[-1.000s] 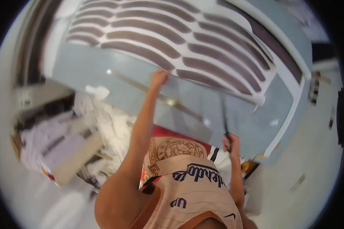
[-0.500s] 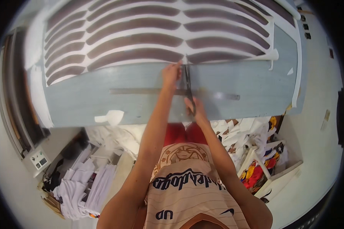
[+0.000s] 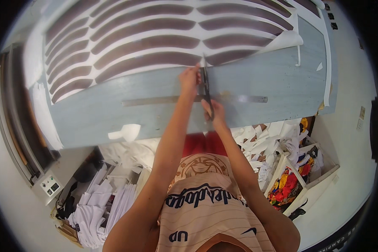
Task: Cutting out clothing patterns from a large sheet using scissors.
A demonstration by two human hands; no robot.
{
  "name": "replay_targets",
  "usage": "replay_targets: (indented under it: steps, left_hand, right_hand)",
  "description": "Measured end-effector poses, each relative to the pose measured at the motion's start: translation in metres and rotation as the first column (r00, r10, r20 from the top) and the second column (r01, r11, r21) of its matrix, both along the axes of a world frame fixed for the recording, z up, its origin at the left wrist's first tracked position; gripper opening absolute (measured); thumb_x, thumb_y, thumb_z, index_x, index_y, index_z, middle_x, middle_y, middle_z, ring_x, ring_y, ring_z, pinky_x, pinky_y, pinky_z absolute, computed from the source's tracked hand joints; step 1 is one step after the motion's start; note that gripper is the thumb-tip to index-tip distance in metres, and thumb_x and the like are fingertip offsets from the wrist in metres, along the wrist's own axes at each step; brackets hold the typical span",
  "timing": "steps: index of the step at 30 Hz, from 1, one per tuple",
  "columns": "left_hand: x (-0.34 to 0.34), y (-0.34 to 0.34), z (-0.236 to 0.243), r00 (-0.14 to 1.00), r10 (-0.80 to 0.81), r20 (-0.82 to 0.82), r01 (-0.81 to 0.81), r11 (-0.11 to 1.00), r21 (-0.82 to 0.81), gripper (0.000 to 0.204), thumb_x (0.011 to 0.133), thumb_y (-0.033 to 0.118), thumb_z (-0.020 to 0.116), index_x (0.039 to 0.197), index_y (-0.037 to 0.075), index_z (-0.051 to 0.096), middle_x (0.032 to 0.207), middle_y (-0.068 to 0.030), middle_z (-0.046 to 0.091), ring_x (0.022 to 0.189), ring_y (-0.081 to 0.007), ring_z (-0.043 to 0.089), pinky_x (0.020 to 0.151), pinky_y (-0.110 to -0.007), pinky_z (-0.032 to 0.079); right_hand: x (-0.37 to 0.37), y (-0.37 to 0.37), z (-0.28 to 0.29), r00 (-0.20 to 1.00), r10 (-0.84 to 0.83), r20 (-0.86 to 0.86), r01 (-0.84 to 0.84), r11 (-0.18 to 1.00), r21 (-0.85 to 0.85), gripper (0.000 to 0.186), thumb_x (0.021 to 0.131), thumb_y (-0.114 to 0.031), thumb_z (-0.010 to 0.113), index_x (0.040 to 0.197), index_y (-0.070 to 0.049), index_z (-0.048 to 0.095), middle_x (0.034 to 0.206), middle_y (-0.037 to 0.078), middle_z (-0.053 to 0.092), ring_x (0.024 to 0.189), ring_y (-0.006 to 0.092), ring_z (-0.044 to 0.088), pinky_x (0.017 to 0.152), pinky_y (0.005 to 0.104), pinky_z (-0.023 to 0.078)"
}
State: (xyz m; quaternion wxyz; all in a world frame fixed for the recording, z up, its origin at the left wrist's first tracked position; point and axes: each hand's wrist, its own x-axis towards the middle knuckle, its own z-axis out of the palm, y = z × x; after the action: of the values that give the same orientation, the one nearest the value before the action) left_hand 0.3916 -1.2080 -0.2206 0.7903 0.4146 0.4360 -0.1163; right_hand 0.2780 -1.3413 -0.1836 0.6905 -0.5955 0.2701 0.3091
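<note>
In the head view, a metal ruler (image 3: 250,99) lies on the blue-grey desk (image 3: 264,80). Beyond the ruler spreads a white sheet with dark curved panels (image 3: 172,42); the left hand (image 3: 190,79), arm stretched across the ruler, has its grip pinching the sheet's near edge. Nearer the person than the ruler, the right hand (image 3: 215,111), forearm angled inward, has its grip wrapped around the handles of black scissors (image 3: 206,84), blades pointing past the ruler.

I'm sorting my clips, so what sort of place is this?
Probably a cutting workshop, perhaps for garments: scissors at a white sheet with dark curved shapes, a broad blue-grey worktable, and heaped white and brown offcuts below its edge.
</note>
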Motion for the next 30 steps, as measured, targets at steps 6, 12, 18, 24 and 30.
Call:
replay_targets:
  steps: [6,12,18,24,30]
  left_hand:
    - [0.000,0.003,-0.001,1.000,0.013,0.003,-0.013,1.000,-0.029,0.025,0.088,0.020,0.081,0.081,0.008,0.061,0.060,0.0048,0.040,0.048,-0.0094,0.036,0.047,-0.028,0.030]
    - [0.000,0.004,0.001,1.000,0.012,0.014,-0.012,0.998,-0.058,0.026,0.088,0.021,0.081,0.080,0.009,0.060,0.060,0.0058,0.038,0.049,-0.0090,0.036,0.047,-0.028,0.029]
    - [-0.002,0.006,0.000,1.000,-0.008,0.020,0.009,0.998,-0.055,0.022,0.089,0.021,0.078,0.084,0.007,0.063,0.062,0.0036,0.044,0.051,-0.0098,0.041,0.046,-0.027,0.030]
    - [-0.003,0.007,0.001,0.999,-0.041,0.016,0.042,0.999,-0.024,0.025,0.090,0.024,0.077,0.081,0.008,0.060,0.062,0.0035,0.044,0.052,-0.0097,0.043,0.046,-0.027,0.031]
    - [-0.002,0.009,0.005,0.999,-0.036,0.032,0.037,0.998,-0.043,0.025,0.091,0.025,0.077,0.081,0.008,0.060,0.063,0.0032,0.047,0.052,-0.0095,0.045,0.047,-0.026,0.033]
  right_hand:
    - [0.014,0.004,-0.006,0.999,-0.024,0.043,0.025,0.999,-0.026,0.034,0.090,-0.039,0.078,0.078,-0.012,0.060,0.060,-0.004,0.051,0.047,0.0073,0.048,0.044,0.0246,0.036]
    - [0.026,0.007,-0.007,0.999,-0.024,0.031,0.024,1.000,-0.003,0.035,0.089,-0.038,0.078,0.076,-0.012,0.059,0.060,-0.005,0.051,0.046,0.0069,0.047,0.043,0.0248,0.033]
    - [0.037,0.009,-0.004,0.995,-0.043,0.094,0.047,0.998,-0.046,0.043,0.086,-0.037,0.083,0.066,-0.012,0.053,0.054,-0.006,0.046,0.042,0.0056,0.045,0.040,0.0244,0.034]
    - [0.060,0.016,-0.008,0.989,-0.105,0.105,0.104,0.994,0.017,0.043,0.085,-0.037,0.084,0.067,-0.012,0.054,0.054,-0.006,0.047,0.042,0.0058,0.046,0.040,0.0238,0.035]
    - [0.094,0.008,-0.011,0.996,-0.015,0.083,0.017,1.000,-0.018,0.038,0.086,-0.040,0.081,0.076,-0.010,0.061,0.060,-0.004,0.052,0.045,0.0081,0.048,0.042,0.0258,0.036]
